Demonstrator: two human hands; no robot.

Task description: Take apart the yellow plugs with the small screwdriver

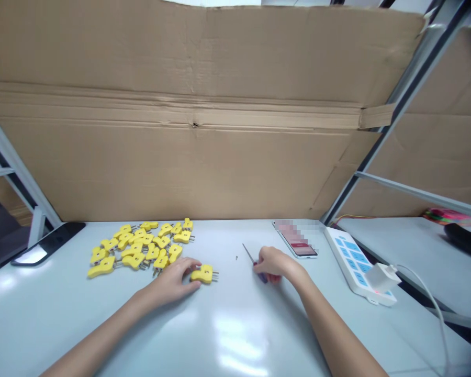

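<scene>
Left grip (172,281) touches yellow plug (203,274); right grip (272,263) clasps screwdriver (254,262)

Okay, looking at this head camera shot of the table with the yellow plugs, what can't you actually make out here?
Head view, all of it:
- Phone: its upper screen is pixelated, unreadable.
- Screwdriver: the right hand covers most of the handle.
- Speck left of the screwdriver tip: too small to identify.
- Yellow plug: the left hand hides its near end.
- Dark object far right: cut by the frame edge.

Probably a small assembly workshop: cardboard-screened metal rack (400,99), white bench (235,324), yellow plugs (141,243).
</scene>
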